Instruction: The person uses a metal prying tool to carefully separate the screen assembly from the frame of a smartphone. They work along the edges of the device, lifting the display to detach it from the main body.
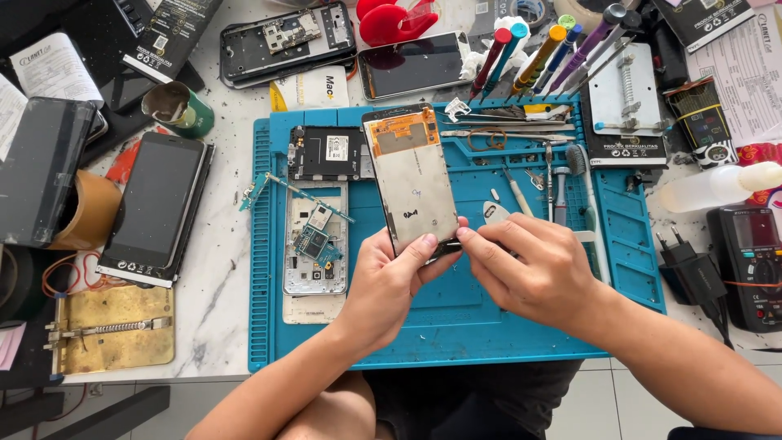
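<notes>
2 bare hands meet over a blue work mat (456, 326); the left hand (389, 281) grips the lower end of a phone screen assembly (411, 181), back side up, thumb and fingers clamped on its bottom edge; the right hand (533, 265) pinches at the same bottom corner, fingertips pressed together against it; the assembly is held tilted above the mat's middle; just left of it on the mat lies an opened phone frame with a circuit board (314, 244); a row of screwdrivers (546, 53) lies at the mat's far edge; a dark phone (155, 204) rests off the mat to the left.
</notes>
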